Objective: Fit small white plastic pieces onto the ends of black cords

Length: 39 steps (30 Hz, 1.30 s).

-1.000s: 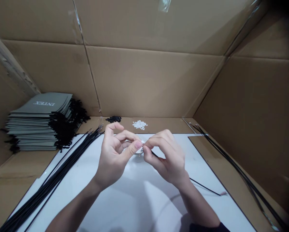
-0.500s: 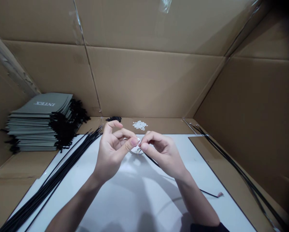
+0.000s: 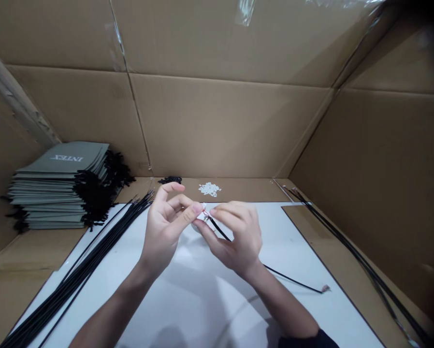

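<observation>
- The left hand [image 3: 166,232] and the right hand [image 3: 235,239], at centre frame, pinch one end of a thin black cable [image 3: 275,273] between thumb and fingertips; both grips are closed on it.
- The cable runs across the right palm to the lower right, its far end lying on the white tabletop [image 3: 202,299].
- Risk: the fine bare wires at the pinched tip look delicate; too hard a squeeze or tug could bend them.
- The cable is slim, black and flexible.
</observation>
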Motion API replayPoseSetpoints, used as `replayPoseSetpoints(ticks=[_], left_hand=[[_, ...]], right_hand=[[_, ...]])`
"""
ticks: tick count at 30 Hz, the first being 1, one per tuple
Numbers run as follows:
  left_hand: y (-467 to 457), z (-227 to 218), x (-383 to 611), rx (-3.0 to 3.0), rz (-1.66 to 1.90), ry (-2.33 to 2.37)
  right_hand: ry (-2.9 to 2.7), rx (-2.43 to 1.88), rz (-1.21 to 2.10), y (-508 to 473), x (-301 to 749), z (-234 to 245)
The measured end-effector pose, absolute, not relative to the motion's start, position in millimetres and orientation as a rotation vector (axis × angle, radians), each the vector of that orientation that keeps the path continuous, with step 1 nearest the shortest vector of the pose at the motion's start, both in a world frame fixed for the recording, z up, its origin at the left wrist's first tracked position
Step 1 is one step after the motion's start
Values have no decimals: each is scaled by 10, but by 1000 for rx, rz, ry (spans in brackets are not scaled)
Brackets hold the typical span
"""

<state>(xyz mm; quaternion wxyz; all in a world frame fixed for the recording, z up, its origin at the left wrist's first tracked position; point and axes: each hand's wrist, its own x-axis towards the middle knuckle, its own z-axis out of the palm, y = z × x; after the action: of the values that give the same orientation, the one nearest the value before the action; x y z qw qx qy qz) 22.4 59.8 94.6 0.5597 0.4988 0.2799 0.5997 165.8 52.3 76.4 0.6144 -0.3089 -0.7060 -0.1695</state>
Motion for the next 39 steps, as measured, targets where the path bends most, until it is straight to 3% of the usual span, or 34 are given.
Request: replayPoseSetpoints(ticks=[3,16,28,39], left_hand=[[587,958,231,1160,1424,668],[604,975,178,1145,1400,685],[539,1018,149,1136,1402,643],[473,1026,204,1162,1327,644]], right_hand=[[-1628,-714,-537,491,1649,769],[-1812,-660,-265,531,1833,867],[-2010,-549,-360,475,1878,910],[-1750,-656,-18,366,1790,925]])
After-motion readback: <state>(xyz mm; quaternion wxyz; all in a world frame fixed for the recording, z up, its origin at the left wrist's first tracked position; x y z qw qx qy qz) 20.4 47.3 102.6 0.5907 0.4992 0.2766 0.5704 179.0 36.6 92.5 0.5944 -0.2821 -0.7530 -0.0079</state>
